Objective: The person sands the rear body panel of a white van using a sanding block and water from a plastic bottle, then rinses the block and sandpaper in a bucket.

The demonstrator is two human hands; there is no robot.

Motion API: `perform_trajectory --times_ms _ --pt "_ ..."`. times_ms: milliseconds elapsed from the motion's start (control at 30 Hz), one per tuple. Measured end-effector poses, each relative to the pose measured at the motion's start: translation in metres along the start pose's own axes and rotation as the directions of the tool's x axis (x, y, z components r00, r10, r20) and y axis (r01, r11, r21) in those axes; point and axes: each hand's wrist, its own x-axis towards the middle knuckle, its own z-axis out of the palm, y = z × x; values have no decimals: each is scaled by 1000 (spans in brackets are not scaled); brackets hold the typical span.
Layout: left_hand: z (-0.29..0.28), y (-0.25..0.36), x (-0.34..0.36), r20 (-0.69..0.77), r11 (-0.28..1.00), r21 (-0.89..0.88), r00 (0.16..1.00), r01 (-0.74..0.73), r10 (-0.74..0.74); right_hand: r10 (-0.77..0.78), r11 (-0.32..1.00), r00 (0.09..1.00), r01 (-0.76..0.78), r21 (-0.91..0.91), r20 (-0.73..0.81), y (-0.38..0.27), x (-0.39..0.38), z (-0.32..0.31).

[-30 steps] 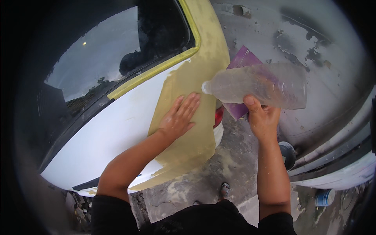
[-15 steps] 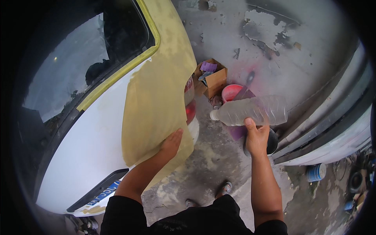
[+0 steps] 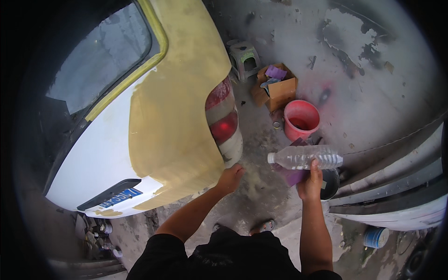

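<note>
Clear btl [image 3: 298,157]: long axis crosswise, cap [image 3: 271,158] L. R grip [image 3: 310,185] clasps it; L grip [image 3: 231,178]: can't tell.

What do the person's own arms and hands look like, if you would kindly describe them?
The left hand and right hand are bare, without gloves. The forearms are uncovered, with no watch or bracelet showing. Loose, short black sleeves end near the elbows.

White characters [image 3: 118,199] on the blue licence plate [image 3: 122,197] of the car [image 3: 149,130]
</note>
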Motion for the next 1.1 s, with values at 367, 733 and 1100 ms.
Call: perform_trajectory --times_ms 367,733,1100 --pt "101 75 70 147 890 -455 985 -16 93 322 940 939 -302 157 -125 16 25 -91" --pt "229 83 168 359 930 -162 858 -330 367 505 819 643 -568 84 -576 2 24 -246" --pt "324 73 220 619 897 -5 703 -442 350 -202 387 619 -661 -643 -759 -46 -2 -333"
